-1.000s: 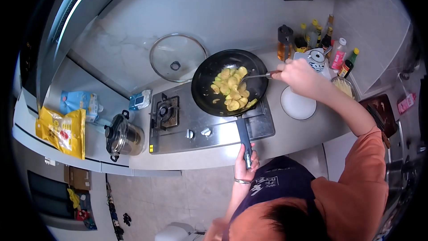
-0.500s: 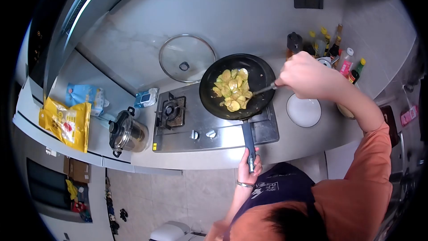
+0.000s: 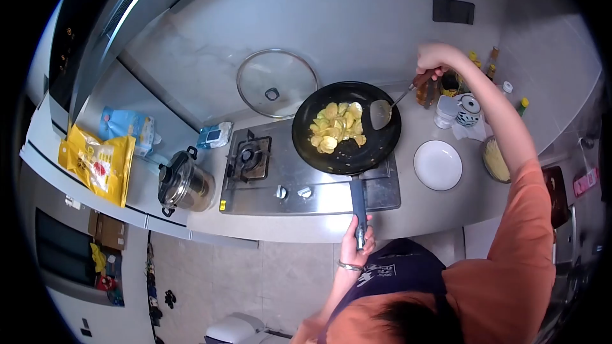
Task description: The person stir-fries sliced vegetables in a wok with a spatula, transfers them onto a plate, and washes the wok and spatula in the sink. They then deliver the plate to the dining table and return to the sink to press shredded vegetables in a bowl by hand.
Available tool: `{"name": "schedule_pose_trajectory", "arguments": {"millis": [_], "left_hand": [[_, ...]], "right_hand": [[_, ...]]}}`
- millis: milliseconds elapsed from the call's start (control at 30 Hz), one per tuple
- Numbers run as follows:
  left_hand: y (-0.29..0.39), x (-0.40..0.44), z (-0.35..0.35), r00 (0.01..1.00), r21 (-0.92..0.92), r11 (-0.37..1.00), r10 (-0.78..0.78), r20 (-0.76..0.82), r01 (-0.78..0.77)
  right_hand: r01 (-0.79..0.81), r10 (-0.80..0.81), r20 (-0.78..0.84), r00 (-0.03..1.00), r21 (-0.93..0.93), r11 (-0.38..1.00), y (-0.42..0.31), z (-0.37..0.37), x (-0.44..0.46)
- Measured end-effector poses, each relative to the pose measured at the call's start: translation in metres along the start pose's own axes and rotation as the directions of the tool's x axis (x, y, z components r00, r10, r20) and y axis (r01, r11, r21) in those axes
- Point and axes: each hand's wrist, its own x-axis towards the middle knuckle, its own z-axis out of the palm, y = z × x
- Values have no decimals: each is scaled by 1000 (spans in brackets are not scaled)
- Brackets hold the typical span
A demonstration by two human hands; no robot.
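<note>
My left hand (image 3: 356,242) is wrapped round the dark handle (image 3: 359,207) of a black frying pan (image 3: 347,164), which rests on the right side of the stove. Yellow-green slices (image 3: 336,126) lie in the left and middle part of the pan. Raised beyond the pan's right rim, my right hand (image 3: 435,62) grips the brown-handled spatula (image 3: 381,114). The spatula's metal blade is over the right part of the pan, apart from the slices; whether it touches the pan I cannot tell.
A glass lid (image 3: 276,83) leans against the wall. Right of the stove are a white plate (image 3: 438,165), a lidded jar (image 3: 447,112), a bowl (image 3: 496,159) and several bottles. A glass pot (image 3: 186,183) and a yellow bag (image 3: 97,164) stand left.
My right hand has moved up and away with the spatula, whose blade has come off the slices to the pan's right side. My left hand keeps its hold on the handle. The view has shifted slightly.
</note>
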Motion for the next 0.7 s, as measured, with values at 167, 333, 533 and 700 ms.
{"name": "schedule_pose_trajectory", "arguments": {"millis": [167,333,533,700], "left_hand": [[-1,1,0,1000,-7,1000,-5,19,5],[-1,-3,2,1000,13,1000,-5,-26,5],[-1,-1,1,1000,5,1000,-3,-7,3],[-1,-2,-1,1000,-7,1000,-20,0,20]], "right_hand": [[195,-203,-15,979,358,913,25,63,20],[636,-649,-381,658,-178,750,-1,105,-51],[552,-661,-356,660,-365,749,-10,98,-86],[606,-718,-349,602,-386,696,-33,119,-51]]}}
